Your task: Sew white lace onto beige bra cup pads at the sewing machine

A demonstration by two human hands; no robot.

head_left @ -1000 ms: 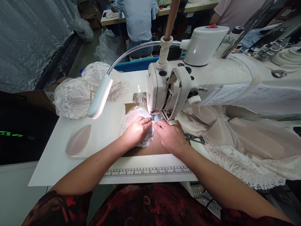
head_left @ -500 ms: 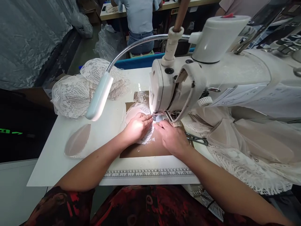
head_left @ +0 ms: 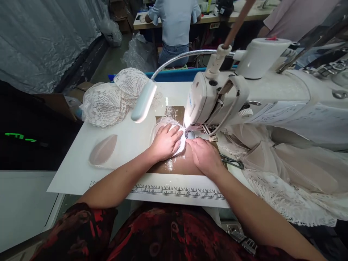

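My left hand (head_left: 165, 142) lies flat with fingers spread on a white lace piece (head_left: 170, 123), pressing it onto the table beside the needle of a white sewing machine (head_left: 252, 98). Just right of the needle, my right hand (head_left: 205, 156) rests with its fingers together and curled down on the fabric edge; what they pinch is hidden. A gooseneck lamp (head_left: 144, 101) shines on the spot.
A heap of lace cups (head_left: 108, 99) sits at the table's back left, a beige pad (head_left: 103, 154) at front left. Scissors (head_left: 232, 162) and cream lace fabric (head_left: 285, 181) lie right. A ruler strip (head_left: 176, 191) edges the table. Another person (head_left: 175, 25) sits beyond.
The lace piece has shifted further back under the needle, and my left hand has spread flatter over it. The view has swung, so everything sits further right.
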